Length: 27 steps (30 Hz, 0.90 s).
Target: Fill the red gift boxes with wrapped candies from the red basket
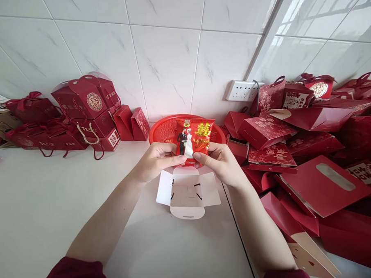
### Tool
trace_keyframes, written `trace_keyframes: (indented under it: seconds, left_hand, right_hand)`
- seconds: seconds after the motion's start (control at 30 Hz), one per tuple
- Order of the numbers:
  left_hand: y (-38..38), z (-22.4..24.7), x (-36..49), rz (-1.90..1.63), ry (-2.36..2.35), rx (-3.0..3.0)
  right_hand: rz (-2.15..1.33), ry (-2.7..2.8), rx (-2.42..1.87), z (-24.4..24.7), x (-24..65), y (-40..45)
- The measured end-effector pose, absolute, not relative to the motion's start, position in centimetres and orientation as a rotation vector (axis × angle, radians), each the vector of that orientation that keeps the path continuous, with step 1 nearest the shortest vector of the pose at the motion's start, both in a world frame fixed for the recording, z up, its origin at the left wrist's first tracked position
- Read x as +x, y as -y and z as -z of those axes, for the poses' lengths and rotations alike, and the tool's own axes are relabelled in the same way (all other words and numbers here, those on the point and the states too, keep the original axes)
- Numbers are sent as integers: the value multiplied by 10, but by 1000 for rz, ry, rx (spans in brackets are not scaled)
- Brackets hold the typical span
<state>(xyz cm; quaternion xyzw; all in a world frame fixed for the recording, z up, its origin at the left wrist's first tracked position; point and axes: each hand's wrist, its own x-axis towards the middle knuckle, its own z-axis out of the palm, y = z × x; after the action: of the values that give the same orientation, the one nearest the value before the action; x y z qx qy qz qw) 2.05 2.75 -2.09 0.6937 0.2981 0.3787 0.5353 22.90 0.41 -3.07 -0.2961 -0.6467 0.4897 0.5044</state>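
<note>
Both my hands hold up a small red snack packet (201, 135) printed with a bride and groom and gold characters. My left hand (160, 157) pinches its lower left side with the thumb in front. At its lower right, my right hand (220, 159) grips it the same way. Just below the packet, an unfolded gift box (187, 192) lies on the table with its white flaps spread outward and black cord ends showing inside. Directly behind the packet is a red plastic basket (161, 127); the packet and my hands hide much of it.
Stacked dark red gift boxes (85, 100) stand at the left by the tiled wall (164, 64). A large heap of red boxes (319, 181) covers the right side. A white power strip (241, 90) is fixed low on the wall. A dark seam (239, 233) crosses the white table (62, 199).
</note>
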Motion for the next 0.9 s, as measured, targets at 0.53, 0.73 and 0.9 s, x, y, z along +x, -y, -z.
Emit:
trace_keyframes:
  seconds: [0.53, 0.73, 0.9]
  left_hand:
    - [-23, 8, 8, -918, -869, 1769]
    - [-23, 2, 6, -792, -938, 1844]
    - [-28, 6, 6, -658, -977, 1972]
  right_hand:
    - [-1079, 1713, -829, 28, 229, 0]
    - [-1112, 1473, -694, 27, 230, -2]
    - [-1059, 1448, -755, 29, 237, -4]
